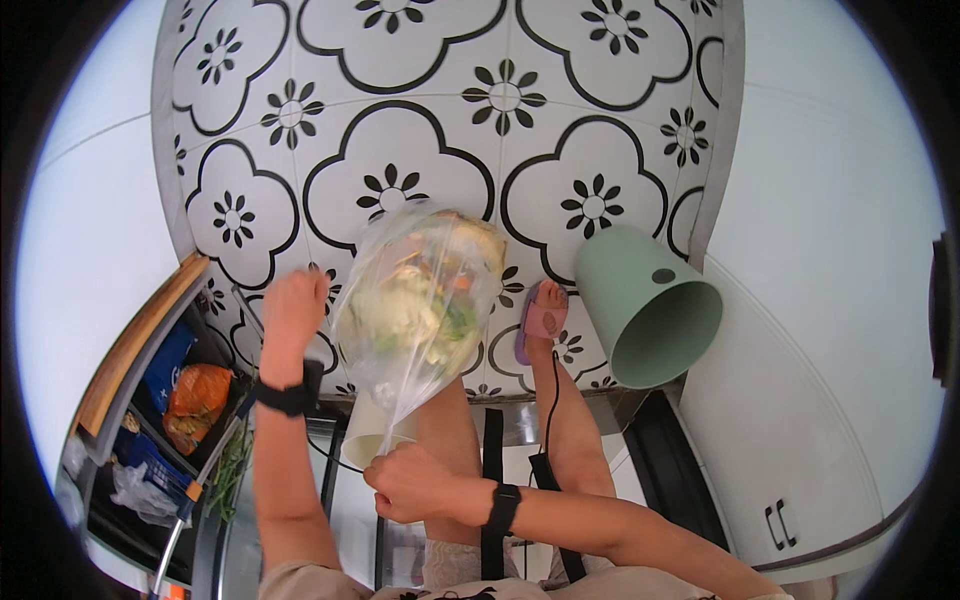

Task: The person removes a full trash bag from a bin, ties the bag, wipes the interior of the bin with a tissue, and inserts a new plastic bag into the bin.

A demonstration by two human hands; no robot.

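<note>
A clear plastic bag (420, 300) bulges with food scraps, pale and green leafy pieces and some orange bits among them. Its neck is gathered into a twist that runs down to my right hand (412, 480), which grips it. The bag hangs before my knees, above the tiled floor, and is slightly blurred. To its left is my left hand (295, 304), raised apart from the bag with the fingers curled in. Motion blurs it, and nothing shows in it. Both wrists wear black straps.
A green bin (645, 307) lies tilted at right, its mouth towards me; a cream container (367, 442) is partly behind the bag. At left, an open drawer (142, 450) holds packages and an orange bag (196, 405). A metal pole (171, 544) crosses there. White cabinets (795, 375) flank the floor.
</note>
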